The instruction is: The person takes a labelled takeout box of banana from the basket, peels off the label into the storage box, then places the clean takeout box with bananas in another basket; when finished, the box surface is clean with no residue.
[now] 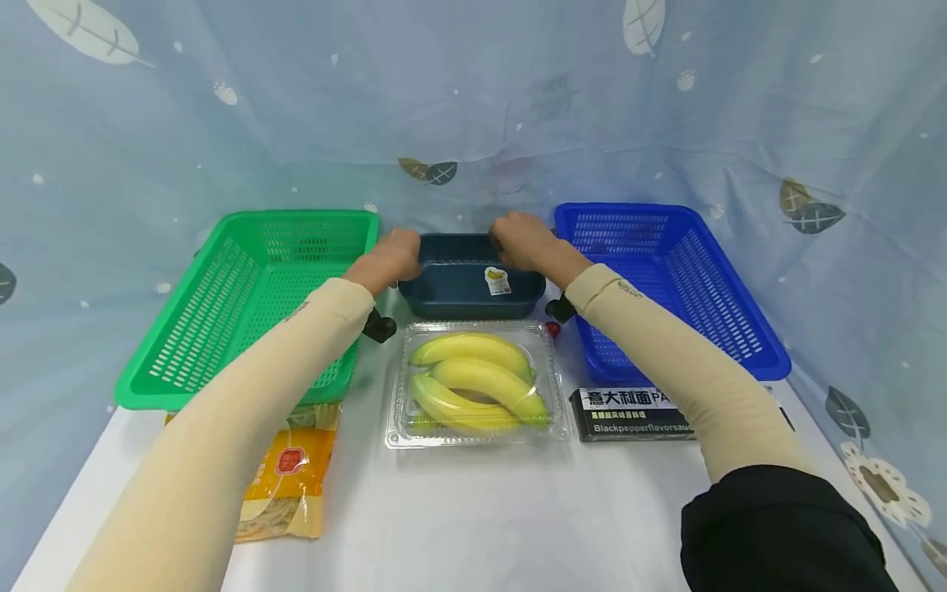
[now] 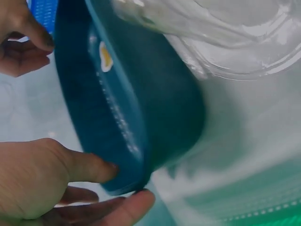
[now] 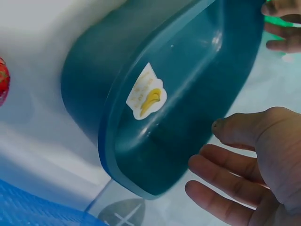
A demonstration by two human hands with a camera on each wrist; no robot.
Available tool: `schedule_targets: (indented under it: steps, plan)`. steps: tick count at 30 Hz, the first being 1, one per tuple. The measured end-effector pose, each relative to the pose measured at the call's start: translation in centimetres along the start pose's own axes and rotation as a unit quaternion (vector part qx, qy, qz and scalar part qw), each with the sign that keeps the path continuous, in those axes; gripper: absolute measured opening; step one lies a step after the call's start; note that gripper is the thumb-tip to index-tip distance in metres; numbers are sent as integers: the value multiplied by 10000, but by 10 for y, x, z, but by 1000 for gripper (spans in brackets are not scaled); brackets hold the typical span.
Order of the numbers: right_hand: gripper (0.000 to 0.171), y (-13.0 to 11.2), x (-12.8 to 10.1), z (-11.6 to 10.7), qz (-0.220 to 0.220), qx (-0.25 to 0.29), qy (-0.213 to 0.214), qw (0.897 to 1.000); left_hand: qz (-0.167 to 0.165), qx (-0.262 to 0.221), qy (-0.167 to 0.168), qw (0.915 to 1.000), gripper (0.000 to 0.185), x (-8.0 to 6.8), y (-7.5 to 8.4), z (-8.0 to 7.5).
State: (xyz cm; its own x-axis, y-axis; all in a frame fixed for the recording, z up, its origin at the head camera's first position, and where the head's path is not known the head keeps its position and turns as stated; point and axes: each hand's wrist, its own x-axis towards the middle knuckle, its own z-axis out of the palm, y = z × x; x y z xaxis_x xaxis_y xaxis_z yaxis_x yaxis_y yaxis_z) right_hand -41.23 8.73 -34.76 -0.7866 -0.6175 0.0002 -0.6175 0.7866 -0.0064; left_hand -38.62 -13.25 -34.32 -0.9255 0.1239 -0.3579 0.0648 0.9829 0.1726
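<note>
A dark teal plastic basin (image 1: 473, 304) stands at the back of the table between two baskets, with a banana sticker (image 1: 497, 280) on its inner wall. My left hand (image 2: 51, 183) pinches the basin's end rim, thumb on the inside and fingers outside. At the other end is my right hand (image 3: 254, 165), its thumb tip right at the far rim and its fingers extended and spread beside it. In front of the basin, a clear lidded plastic box (image 1: 477, 436) has several yellow bananas (image 1: 473, 390) inside.
A green basket (image 1: 159, 329) stands left, a blue basket (image 1: 710, 279) right. An orange food packet (image 1: 284, 485) lies before the green one, a black pasta box (image 1: 629, 423) before the blue one. Beside the clear box sits a small red item (image 1: 552, 329). A patterned curtain hangs behind.
</note>
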Motion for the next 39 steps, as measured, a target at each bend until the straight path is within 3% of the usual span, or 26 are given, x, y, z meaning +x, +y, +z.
schedule_targets:
  steps: [7, 10, 17, 25, 32, 39]
  plan:
    - [9, -5, -23, -15, -112, 229, 295, 9992, 366, 327, -84, 9988, 26, -25, 6, -15]
    - [12, -4, -33, -18, -95, 273, 350, 9990, 562, 515, -54, 9971, 19, -32, 11, -15]
    - [20, -8, -51, -21, 70, 458, 451, 9979, 853, 376, 76, 9956, 12, -47, 15, -12]
    - [24, -22, -76, -27, 33, 691, 531, 9962, 1186, 145, 98, 9928, 34, -71, 13, -11]
    - [27, -30, -103, -33, 10, 895, 720, 9934, 1387, 9, 205, 9901, 68, -100, 6, -9]
    - [27, -42, -131, -38, 4, 1252, 1034, 9867, 1535, -497, 516, 9856, 75, -129, -3, 2]
